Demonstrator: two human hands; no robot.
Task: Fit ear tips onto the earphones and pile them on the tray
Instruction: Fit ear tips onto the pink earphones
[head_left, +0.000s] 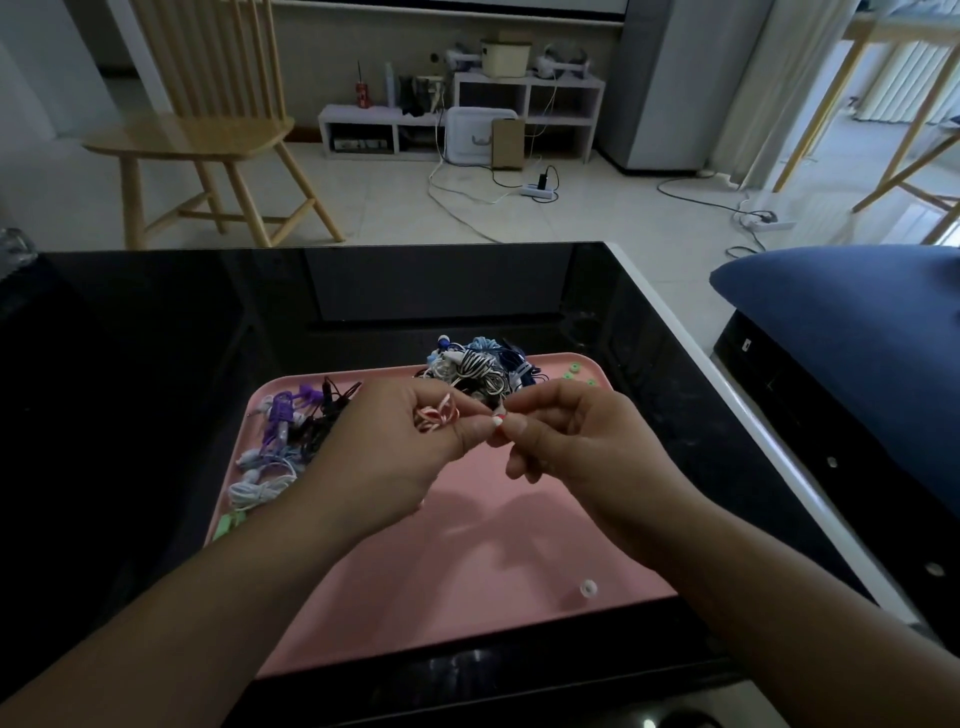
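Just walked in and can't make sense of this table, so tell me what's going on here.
A person is working over a pink tray on a black table. The left hand holds a coiled pink-and-white earphone cable, and the right hand pinches at its small white end, apparently fitting an ear tip. Two tangles of earphones lie on the tray: a purple-and-white pile at left, a blue-and-striped pile at the back. Loose green tips and one white tip lie nearby.

Tray (519, 561) on the table (156, 364). Both hands above its middle, left hand (395, 452) and right hand (576, 441) meeting at the fingertips. One earphone heap (291, 436) along the tray's left edge, another heap (475, 369) at its far side. Loose ear tips (575, 371) at the far right corner, single ear tip (588, 588) near right. Chair (208, 140) beyond the table, far left.
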